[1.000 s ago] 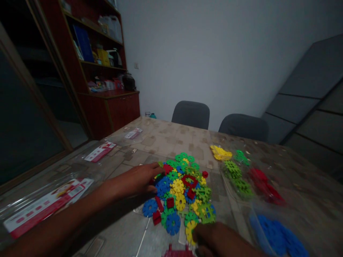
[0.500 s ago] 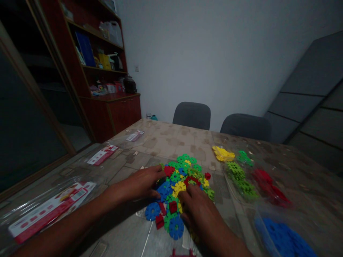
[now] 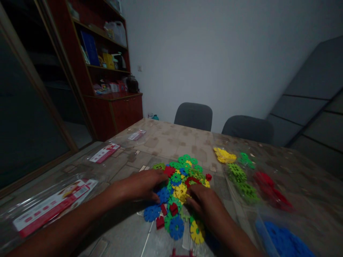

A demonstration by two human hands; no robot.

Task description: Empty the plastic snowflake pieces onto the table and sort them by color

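A heap of interlocking plastic disc pieces [image 3: 180, 191] in green, blue, yellow and red lies on the table between my hands. My left hand [image 3: 151, 182] rests at the heap's left side, thumb apart from the fingers, over blue discs [image 3: 163, 194]. Some of its fingertips are hidden among the pieces. At the right side is my right hand [image 3: 202, 198], its fingers bent and apart, the tips by a yellow disc [image 3: 180, 191]. Nearer to me lie another yellow disc [image 3: 197, 232], a blue disc [image 3: 176, 227] and small red block pieces [image 3: 160, 222].
To the right are clear containers with yellow [image 3: 224, 155], lime green [image 3: 242, 182], red [image 3: 273, 191] and blue pieces [image 3: 286, 239]. Clear packages with printed cards [image 3: 55, 205] lie on the left. Two grey chairs [image 3: 193, 116] stand beyond the patterned table [image 3: 158, 141].
My right hand has shifted slightly right, uncovering the near yellow disc and a light green piece. Pieces in the heap have moved a little. The left hand stays nearly in place; the view shifted slightly.
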